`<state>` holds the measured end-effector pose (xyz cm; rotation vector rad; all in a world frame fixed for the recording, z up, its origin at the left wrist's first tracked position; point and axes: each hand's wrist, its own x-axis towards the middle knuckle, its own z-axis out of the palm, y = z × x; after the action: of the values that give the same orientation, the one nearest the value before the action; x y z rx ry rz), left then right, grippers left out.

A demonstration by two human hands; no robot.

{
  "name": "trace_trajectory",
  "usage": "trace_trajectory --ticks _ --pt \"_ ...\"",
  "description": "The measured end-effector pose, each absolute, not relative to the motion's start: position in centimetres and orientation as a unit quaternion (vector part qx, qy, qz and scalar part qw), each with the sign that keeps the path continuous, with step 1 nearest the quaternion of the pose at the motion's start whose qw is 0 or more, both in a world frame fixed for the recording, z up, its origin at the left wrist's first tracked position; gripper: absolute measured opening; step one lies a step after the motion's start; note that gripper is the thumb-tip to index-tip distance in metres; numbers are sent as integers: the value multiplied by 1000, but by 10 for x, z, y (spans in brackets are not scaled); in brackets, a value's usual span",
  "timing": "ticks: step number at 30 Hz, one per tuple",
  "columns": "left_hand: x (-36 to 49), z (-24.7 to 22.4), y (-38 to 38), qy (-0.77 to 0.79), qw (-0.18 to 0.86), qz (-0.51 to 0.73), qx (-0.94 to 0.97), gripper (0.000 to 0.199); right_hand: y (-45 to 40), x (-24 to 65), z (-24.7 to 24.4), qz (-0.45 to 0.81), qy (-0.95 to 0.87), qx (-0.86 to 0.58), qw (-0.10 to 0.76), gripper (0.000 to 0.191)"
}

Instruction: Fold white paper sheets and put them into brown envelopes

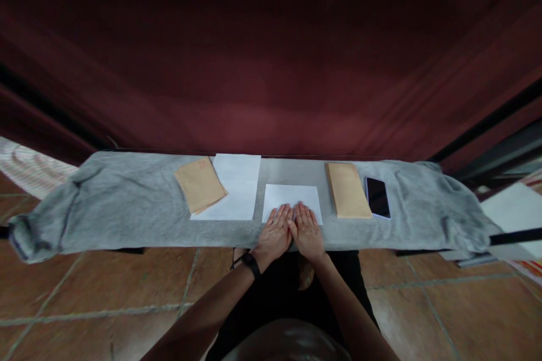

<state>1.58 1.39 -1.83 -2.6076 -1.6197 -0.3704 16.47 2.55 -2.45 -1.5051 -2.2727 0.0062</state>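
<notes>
A white sheet of paper (292,194), smaller than the one to its left, lies in front of me. My left hand (276,232) rests flat on its near edge, fingers stretched out. Beside it, my right hand (307,232) also lies flat on the paper, the two hands touching or nearly so at the thumbs. Neither hand grips anything. To the left is a larger white sheet (241,192) with brown envelopes (201,185) partly over it. A stack of brown envelopes (348,190) lies to the right of the small sheet.
A phone (377,197) with a dark screen lies right of the envelope stack. Grey cloth (127,203) covers the narrow table. A dark red curtain-like surface (271,96) stands directly behind it. Tiled floor (139,276) shows in front.
</notes>
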Motion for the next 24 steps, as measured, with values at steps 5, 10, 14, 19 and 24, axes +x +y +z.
trace_trajectory --ticks 5,10,14,19,24 --pt "17 -13 13 -527 15 -124 -841 59 25 171 -29 -29 -798 -562 214 62" --pt "18 -10 12 -532 13 -127 -837 57 24 182 -35 -43 -785 -578 220 63" --pt "17 -9 12 -530 9 -136 -837 57 23 193 -39 -49 -779 -586 217 64" --pt "17 -7 11 -530 4 -141 -836 56 21 202 -43 -63 -767 -601 216 65" --pt "17 -7 11 -534 2 -142 -834 56 19 207 -44 -79 -763 -606 211 66"
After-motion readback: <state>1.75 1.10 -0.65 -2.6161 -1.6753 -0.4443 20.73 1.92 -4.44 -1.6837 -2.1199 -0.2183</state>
